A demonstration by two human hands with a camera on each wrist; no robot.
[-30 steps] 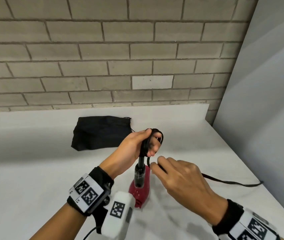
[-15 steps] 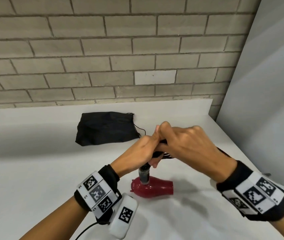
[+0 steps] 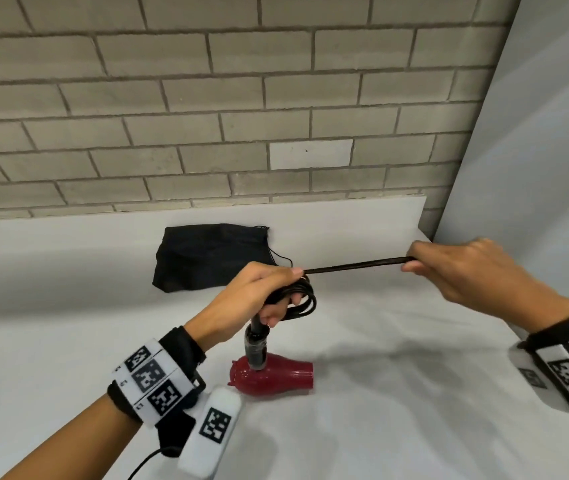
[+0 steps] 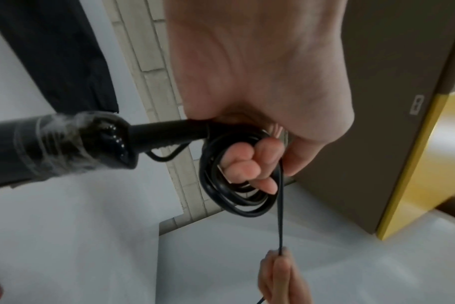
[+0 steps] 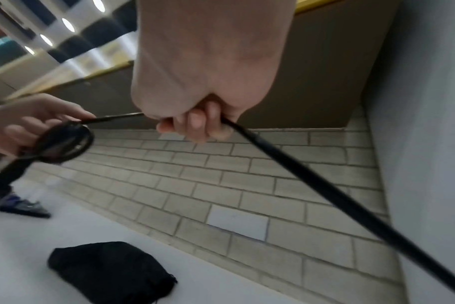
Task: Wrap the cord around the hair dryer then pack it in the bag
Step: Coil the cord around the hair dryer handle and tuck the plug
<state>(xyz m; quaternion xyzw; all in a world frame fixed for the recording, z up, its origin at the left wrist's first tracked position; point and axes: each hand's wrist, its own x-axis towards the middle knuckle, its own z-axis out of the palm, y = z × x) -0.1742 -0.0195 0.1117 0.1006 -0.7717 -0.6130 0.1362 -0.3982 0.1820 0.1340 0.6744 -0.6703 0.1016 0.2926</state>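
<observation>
A red hair dryer point(image 3: 274, 375) lies with its body on the white table point(image 3: 397, 393), black handle point(image 3: 258, 346) point(image 4: 166, 131) pointing up. My left hand point(image 3: 269, 296) point(image 4: 252, 164) grips the top of the handle, with several loops of black cord point(image 3: 305, 301) point(image 4: 237, 203) wound round its fingers. From the loops the cord runs taut to the right into my right hand point(image 3: 449, 268) point(image 5: 195, 123), which grips it in a fist. The rest of the cord point(image 5: 351, 207) trails away past that hand. A black drawstring bag point(image 3: 212, 256) point(image 5: 112, 271) lies flat behind the dryer.
A brick wall point(image 3: 241, 116) runs along the back of the table and a grey panel point(image 3: 535, 168) closes the right side. The table's right edge lies just below my right forearm.
My right hand has left the handle, where it met my left hand, and pulled out to the right, drawing the cord taut. The left hand still holds the handle and loops.
</observation>
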